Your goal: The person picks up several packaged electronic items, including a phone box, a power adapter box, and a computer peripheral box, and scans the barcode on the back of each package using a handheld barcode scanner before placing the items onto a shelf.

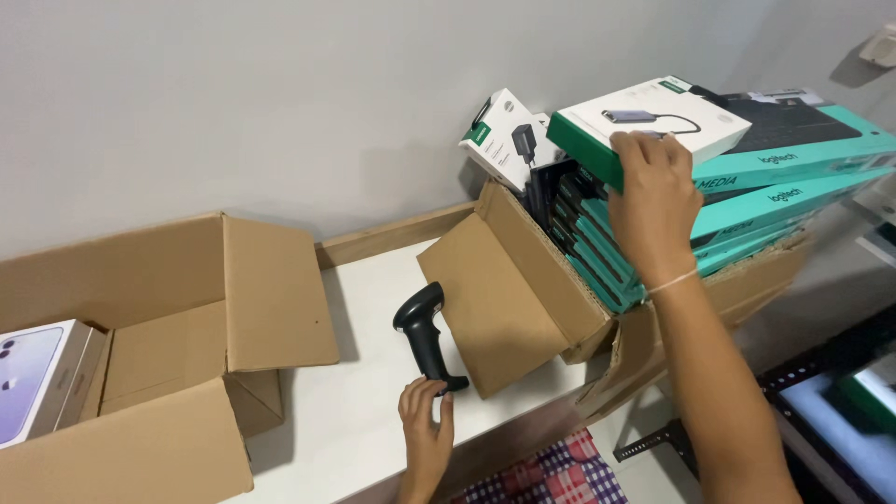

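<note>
My right hand point(656, 201) grips a flat white box with a green edge point(644, 121), pictured with a cable adapter, held above the teal boxes in the open cardboard carton point(523, 299) at the right. My left hand point(426, 425) rests at the base of a black handheld barcode scanner point(425, 336) standing on the white table point(364, 411); its fingertips touch the scanner's foot. A second small white and green box point(504, 140) leans at the back of the carton.
Long teal keyboard boxes point(793, 177) are stacked across the right carton. A large open cardboard box point(187, 345) at the left holds a white phone box point(37, 373). Grey wall behind. Checked cloth point(551, 476) and a dark rack point(840, 392) lie below the table edge.
</note>
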